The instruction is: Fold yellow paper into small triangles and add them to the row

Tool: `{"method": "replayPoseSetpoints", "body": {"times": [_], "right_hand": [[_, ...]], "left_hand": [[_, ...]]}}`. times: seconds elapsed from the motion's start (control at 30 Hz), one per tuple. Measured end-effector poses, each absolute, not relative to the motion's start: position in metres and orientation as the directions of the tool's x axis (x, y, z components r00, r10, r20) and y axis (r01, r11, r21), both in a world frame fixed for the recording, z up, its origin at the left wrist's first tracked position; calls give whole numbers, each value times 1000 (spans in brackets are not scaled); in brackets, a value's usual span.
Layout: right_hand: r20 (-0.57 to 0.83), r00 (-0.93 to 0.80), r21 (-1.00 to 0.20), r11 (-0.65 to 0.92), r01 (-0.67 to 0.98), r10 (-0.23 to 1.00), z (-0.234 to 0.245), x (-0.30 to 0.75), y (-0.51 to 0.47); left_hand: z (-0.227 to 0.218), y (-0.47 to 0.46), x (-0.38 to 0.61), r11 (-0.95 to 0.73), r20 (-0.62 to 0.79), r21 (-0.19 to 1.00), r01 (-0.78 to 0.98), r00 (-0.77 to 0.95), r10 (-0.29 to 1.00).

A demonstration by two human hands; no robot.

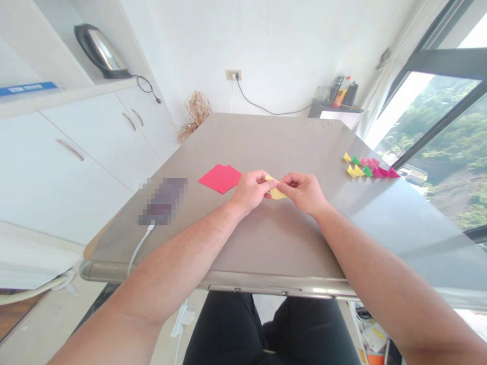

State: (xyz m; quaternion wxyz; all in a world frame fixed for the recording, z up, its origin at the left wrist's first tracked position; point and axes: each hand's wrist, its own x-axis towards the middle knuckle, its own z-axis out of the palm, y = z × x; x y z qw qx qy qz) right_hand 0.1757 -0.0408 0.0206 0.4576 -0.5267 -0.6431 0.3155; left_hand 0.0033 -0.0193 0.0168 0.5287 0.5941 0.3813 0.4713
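Observation:
Between my two hands, just above or on the table, is a small piece of folded yellow paper (279,194). My left hand (251,191) pinches its left side with thumb and fingers. At its right side, my right hand (303,191) grips the paper the same way, thumb on top. The fingers cover part of the paper, so its full shape is hidden. Red paper sheets (219,178) lie flat just left of my left hand, overlapping with their corners offset.
Small folded paper pieces (368,167) in yellow, green, pink and magenta stand in two rows at the table's right edge. A blurred-out phone-like object (163,202) with a white cable (139,246) lies left on the grey table (266,137). Cabinets flank the left side, a window the right.

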Motion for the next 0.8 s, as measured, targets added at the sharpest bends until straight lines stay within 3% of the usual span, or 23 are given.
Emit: {"method": "replayPoseSetpoints", "body": {"times": [0.2, 0.4, 0.6, 0.8], "right_hand": [[185, 8, -914, 169, 369, 983, 21, 177, -38], [181, 52, -919, 150, 365, 982, 23, 180, -37], [122, 40, -959, 108, 264, 992, 22, 184, -33], [92, -29, -984, 95, 149, 995, 21, 191, -31]], "left_hand": [[16, -13, 0, -181, 189, 981, -76, 114, 975], [15, -13, -2, -146, 155, 988, -55, 218, 963], [15, -9, -3, -150, 157, 984, -100, 72, 985], [18, -9, -6, -98, 118, 980, -171, 108, 987]]}}
